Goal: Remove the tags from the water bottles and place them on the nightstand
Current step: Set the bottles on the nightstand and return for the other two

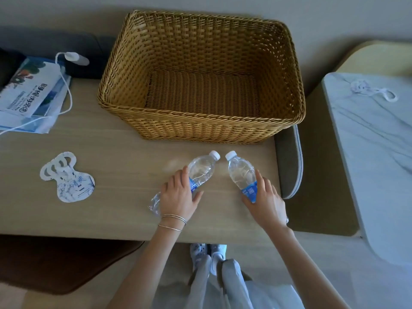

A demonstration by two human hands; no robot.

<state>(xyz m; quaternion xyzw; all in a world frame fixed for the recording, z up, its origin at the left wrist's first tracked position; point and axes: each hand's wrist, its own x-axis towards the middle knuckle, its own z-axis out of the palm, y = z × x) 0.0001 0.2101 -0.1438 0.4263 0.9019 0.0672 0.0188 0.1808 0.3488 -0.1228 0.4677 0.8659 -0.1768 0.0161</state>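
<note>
Under hands (pixel 177 198) (pixel 266 202) — bottles (pixel 201 167) (pixel 242 172) partly hidden

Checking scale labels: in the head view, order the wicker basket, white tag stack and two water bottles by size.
1. Tan woven wicker basket.
2. Two clear plastic water bottles, alike.
3. Stack of white paper tags, shorter but wider: close call.

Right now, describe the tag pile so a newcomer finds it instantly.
Find the wicker basket on the wooden table. Left of it, nearer the front edge, lies a flat white stack of tags. Unlike the clear bottles, it has ring holes and blue print.
</note>
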